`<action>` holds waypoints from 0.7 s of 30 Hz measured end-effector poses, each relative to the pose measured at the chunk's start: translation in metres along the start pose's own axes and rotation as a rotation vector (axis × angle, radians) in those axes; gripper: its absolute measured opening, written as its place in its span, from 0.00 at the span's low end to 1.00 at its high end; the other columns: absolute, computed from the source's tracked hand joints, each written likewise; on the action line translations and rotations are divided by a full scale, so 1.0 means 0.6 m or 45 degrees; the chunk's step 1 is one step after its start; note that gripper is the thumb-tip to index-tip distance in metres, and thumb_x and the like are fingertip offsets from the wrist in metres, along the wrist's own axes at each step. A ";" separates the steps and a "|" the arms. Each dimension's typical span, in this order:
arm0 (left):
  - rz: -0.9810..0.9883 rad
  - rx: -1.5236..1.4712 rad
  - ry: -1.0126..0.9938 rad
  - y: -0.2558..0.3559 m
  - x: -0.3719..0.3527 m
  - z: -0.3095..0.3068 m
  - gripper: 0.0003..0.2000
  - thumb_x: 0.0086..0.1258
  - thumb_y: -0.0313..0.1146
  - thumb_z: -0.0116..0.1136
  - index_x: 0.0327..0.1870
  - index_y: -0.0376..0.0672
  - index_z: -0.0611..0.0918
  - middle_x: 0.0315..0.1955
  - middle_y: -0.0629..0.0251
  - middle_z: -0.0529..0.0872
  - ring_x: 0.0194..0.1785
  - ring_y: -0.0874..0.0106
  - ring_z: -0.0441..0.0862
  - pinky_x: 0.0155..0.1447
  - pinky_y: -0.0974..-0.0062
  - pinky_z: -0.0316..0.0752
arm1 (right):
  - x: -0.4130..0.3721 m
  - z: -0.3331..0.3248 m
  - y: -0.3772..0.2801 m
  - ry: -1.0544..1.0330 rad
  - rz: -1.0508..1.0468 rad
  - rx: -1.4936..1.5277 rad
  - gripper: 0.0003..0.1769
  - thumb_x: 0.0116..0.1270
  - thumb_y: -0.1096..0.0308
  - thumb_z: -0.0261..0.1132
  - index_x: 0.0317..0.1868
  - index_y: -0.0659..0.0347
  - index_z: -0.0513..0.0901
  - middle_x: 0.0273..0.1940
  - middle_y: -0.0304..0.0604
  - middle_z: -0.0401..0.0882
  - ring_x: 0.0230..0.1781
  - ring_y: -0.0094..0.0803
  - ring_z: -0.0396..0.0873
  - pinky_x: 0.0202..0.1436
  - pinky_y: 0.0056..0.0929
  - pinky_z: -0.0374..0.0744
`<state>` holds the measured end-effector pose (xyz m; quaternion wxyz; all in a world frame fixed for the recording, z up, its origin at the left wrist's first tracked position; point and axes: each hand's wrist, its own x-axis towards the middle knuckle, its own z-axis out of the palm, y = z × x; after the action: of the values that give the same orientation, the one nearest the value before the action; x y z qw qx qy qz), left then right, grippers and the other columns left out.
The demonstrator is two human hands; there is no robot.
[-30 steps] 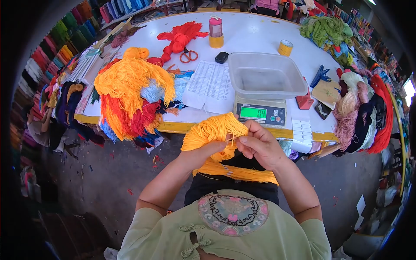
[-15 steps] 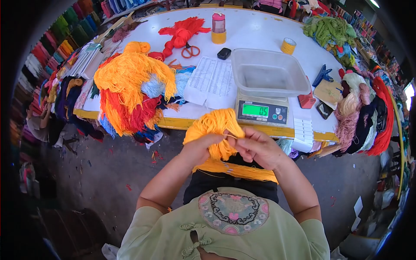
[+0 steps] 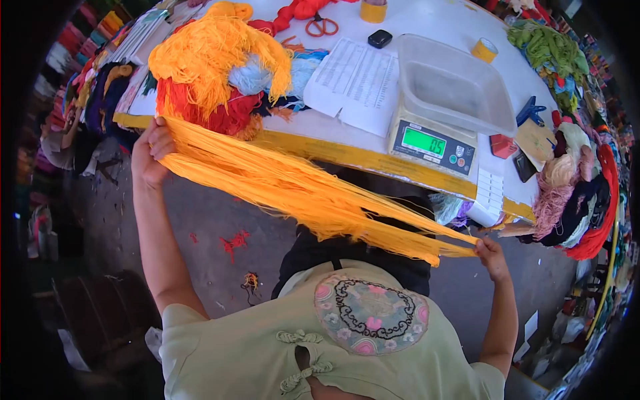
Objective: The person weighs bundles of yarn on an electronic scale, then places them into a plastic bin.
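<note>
A skein of orange yarn [image 3: 293, 187] is stretched wide in front of my body, between my two hands. My left hand [image 3: 155, 150] is closed around its left end, raised near the table's left front corner. Lower down on the far right, my right hand [image 3: 492, 258] grips the other end. The strands slope down from left to right, with looser threads sagging in the middle over my lap.
On the white table [image 3: 373, 143] stands a digital scale [image 3: 433, 143] with a clear plastic tub [image 3: 457, 87]. Printed sheets [image 3: 353, 83], scissors [image 3: 322, 27] and a tape roll [image 3: 485, 50] lie around it. A heap of orange yarn [image 3: 213, 60] sits at left.
The bunched yarn has been pulled out lengthwise. My hands, close together before, have moved far apart to left and right. The view has shifted and tilted.
</note>
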<state>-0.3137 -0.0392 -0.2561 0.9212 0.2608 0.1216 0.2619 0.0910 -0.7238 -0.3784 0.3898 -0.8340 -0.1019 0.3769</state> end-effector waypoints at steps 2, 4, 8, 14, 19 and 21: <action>0.073 0.070 0.119 0.049 0.003 -0.052 0.14 0.83 0.36 0.41 0.45 0.34 0.75 0.20 0.76 0.64 0.17 0.83 0.58 0.20 0.83 0.56 | 0.014 -0.038 0.050 0.103 0.031 -0.122 0.19 0.74 0.52 0.60 0.29 0.55 0.80 0.21 0.28 0.69 0.20 0.17 0.65 0.23 0.22 0.61; 0.127 0.103 0.177 0.113 0.002 -0.119 0.13 0.83 0.37 0.42 0.44 0.35 0.76 0.19 0.77 0.63 0.17 0.83 0.57 0.19 0.83 0.55 | 0.012 -0.081 0.103 0.267 -0.017 -0.379 0.20 0.74 0.53 0.60 0.29 0.59 0.80 0.21 0.34 0.73 0.21 0.23 0.69 0.25 0.28 0.66; 0.431 0.171 0.353 0.254 -0.049 -0.288 0.14 0.82 0.40 0.44 0.41 0.39 0.75 0.19 0.77 0.64 0.17 0.83 0.58 0.19 0.83 0.55 | -0.009 -0.152 0.182 0.702 0.022 -0.727 0.22 0.73 0.55 0.59 0.29 0.67 0.79 0.24 0.45 0.79 0.26 0.37 0.77 0.32 0.43 0.72; 0.521 0.014 0.776 0.123 -0.046 -0.253 0.15 0.77 0.44 0.56 0.45 0.39 0.76 0.25 0.72 0.73 0.27 0.78 0.70 0.35 0.79 0.71 | -0.013 -0.127 0.146 0.431 0.136 -0.276 0.18 0.74 0.54 0.61 0.37 0.61 0.83 0.20 0.36 0.72 0.19 0.24 0.69 0.22 0.30 0.68; 0.665 -0.241 0.026 -0.022 -0.060 0.052 0.17 0.72 0.39 0.63 0.53 0.37 0.76 0.45 0.58 0.80 0.51 0.68 0.77 0.58 0.72 0.74 | -0.127 -0.133 -0.110 0.210 -0.505 0.677 0.18 0.75 0.56 0.63 0.57 0.58 0.78 0.21 0.28 0.64 0.13 0.13 0.57 0.15 0.13 0.57; 0.864 0.046 -0.624 -0.088 -0.036 0.110 0.17 0.73 0.39 0.62 0.53 0.36 0.77 0.46 0.57 0.80 0.53 0.67 0.77 0.60 0.71 0.74 | -0.168 -0.164 -0.187 0.082 -0.873 0.817 0.27 0.74 0.52 0.62 0.65 0.58 0.70 0.20 0.28 0.61 0.12 0.13 0.54 0.12 0.14 0.55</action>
<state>-0.2854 -0.1170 -0.2278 0.7795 0.3569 -0.1894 0.4786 0.1046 -0.7512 -0.2007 0.7329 -0.6010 -0.2377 0.2127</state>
